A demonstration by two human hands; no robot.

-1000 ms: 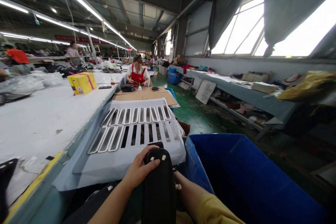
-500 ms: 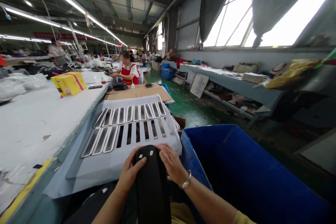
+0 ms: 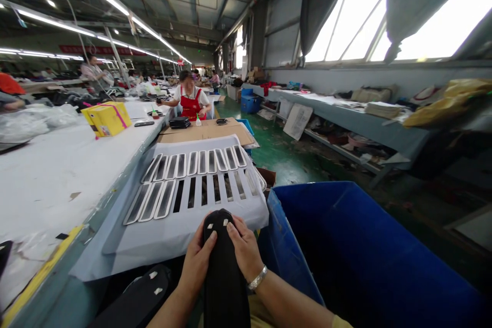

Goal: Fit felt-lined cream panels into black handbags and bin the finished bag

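A long black padded piece (image 3: 223,277) with a rounded far end and two small white tabs near it lies lengthwise before me. My left hand (image 3: 200,253) grips its left edge, the thumb resting on top below the left tab. On the opposite edge my right hand (image 3: 243,246) is wrapped round it, with its thumb beside the right tab. Both hands' other fingers are partly hidden by the piece. Just past its end is a white slotted board (image 3: 161,238) bearing several dark strips with white rims (image 3: 148,201). A similar black piece (image 3: 138,292) with two white tabs lies low on the left.
A large blue bin (image 3: 330,189) stands close on my right. To the left runs a white-topped table (image 3: 42,174) with a yellow box (image 3: 106,119). A co-worker in a red apron (image 3: 190,105) sits beyond the cardboard (image 3: 200,132). A long bench (image 3: 326,107) lines the window wall.
My right thumb has come down onto the top of the black piece beside the right tab. More of the second black piece shows at lower left as the view shifts slightly.
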